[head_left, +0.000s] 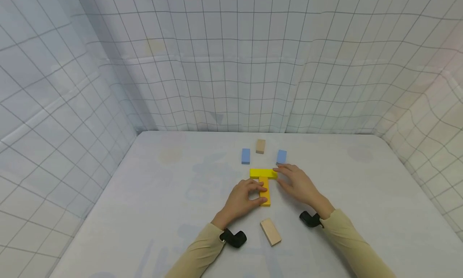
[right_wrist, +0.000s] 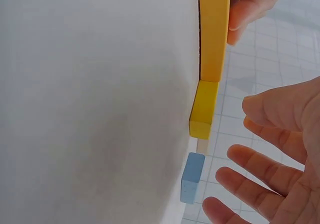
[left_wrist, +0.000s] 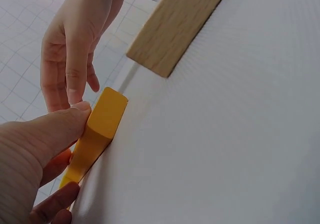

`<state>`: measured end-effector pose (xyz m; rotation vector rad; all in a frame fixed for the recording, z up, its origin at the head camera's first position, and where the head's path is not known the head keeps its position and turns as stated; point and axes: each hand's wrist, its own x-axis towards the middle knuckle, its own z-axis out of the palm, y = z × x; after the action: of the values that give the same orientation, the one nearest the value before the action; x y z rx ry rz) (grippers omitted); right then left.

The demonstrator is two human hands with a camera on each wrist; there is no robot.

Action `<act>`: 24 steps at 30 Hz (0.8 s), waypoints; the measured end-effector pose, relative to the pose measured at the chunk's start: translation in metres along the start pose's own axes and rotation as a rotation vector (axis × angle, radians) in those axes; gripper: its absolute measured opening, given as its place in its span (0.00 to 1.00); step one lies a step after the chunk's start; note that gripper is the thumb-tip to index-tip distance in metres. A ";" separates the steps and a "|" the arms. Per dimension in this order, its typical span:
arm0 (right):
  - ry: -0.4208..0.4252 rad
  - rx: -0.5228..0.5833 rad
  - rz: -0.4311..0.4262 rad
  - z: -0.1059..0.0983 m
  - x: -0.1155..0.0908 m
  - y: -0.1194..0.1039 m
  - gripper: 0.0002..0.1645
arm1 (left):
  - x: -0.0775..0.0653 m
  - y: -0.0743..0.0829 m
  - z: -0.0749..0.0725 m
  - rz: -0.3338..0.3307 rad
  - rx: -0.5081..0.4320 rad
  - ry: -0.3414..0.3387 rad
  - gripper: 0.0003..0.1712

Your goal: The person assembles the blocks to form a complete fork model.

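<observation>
An orange block (head_left: 265,193) lies lengthwise on the table, its far end against the middle of a crosswise yellow block (head_left: 258,172), so the two form a T. My left hand (head_left: 243,196) comes in from the left, its thumb (left_wrist: 75,115) and fingertips resting on the orange block's upper face. To the right is my right hand (head_left: 298,184), fingers spread and relaxed beside the yellow block's right end. From the right wrist view, a gap shows between its fingertips (right_wrist: 215,209) and the blocks.
Beyond the T lie two blue blocks (head_left: 246,156) (head_left: 281,157), with a small wooden block (head_left: 260,146) farther back between them. Nearer me, a larger wooden block (head_left: 270,231) lies aslant between the forearms. Gridded white curtains (head_left: 231,77) surround the white table (head_left: 152,181).
</observation>
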<state>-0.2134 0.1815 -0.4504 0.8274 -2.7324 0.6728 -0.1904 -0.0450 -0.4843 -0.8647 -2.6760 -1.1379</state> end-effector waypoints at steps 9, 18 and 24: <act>-0.044 0.062 -0.034 -0.010 -0.026 -0.012 0.17 | 0.000 0.001 0.000 -0.003 -0.007 -0.002 0.17; -0.205 0.132 -0.157 -0.016 -0.047 -0.029 0.15 | 0.000 0.001 0.000 -0.016 -0.011 -0.006 0.17; -0.302 0.227 -0.280 -0.017 -0.060 -0.036 0.17 | -0.001 0.001 0.000 -0.007 -0.017 0.003 0.17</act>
<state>-0.1430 0.1914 -0.4412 1.4400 -2.7423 0.8674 -0.1893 -0.0448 -0.4836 -0.8564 -2.6732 -1.1640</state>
